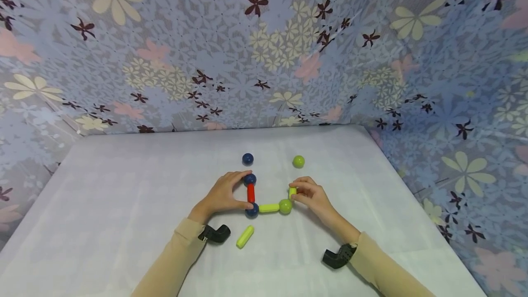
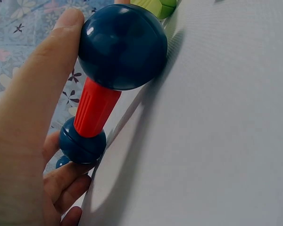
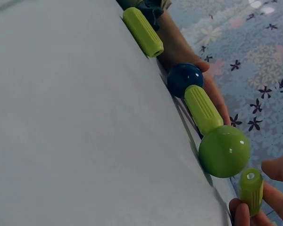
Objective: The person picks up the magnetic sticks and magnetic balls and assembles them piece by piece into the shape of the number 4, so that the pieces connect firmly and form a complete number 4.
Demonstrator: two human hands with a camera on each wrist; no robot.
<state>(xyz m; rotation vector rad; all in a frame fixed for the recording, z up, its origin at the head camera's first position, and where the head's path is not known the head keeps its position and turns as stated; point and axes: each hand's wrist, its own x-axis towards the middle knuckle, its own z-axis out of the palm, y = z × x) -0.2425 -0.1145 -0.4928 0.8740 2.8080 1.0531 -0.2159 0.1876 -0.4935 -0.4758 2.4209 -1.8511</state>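
1. Down at the near edge, see the left sleeve (image 1: 177,253) and the right sleeve (image 1: 383,262), both beige, reaching inward over the white table (image 1: 123,173), with the black left camera (image 1: 216,234) and right camera (image 1: 339,256) at the cuffs.
2. Just beyond and to the right of the left camera, find the loose stick (image 1: 245,237), yellow-green, lying aslant on the table, apart from the other pieces.
3. Next, note the near blue ball (image 1: 252,211) at the corner of a joined run: follow the red stick (image 1: 251,193) away from it to the middle blue ball (image 1: 250,179), and the joined stick (image 1: 269,208), yellow-green, rightward to the joined green ball (image 1: 285,206).
4. See the left hand (image 1: 222,196) clamped across the red side, with thumb against the near blue ball and fingers at the middle blue ball.
5. Opposite, see the right hand (image 1: 314,197) pinching the held stick (image 1: 292,191), yellow-green, between thumb and fingers. Find its shiny-dotted end just beside the joined green ball; cannot tell whether touching.
6. Farther off, find the far blue ball (image 1: 248,159), loose, near the middle blue ball but apart from it. Well to its right, find the far green ball (image 1: 299,161), beyond the right hand.
7. Last, see the floral cloth (image 1: 231,35) behind the table and along its right side, patterned with yellow, pink and dark blooms.
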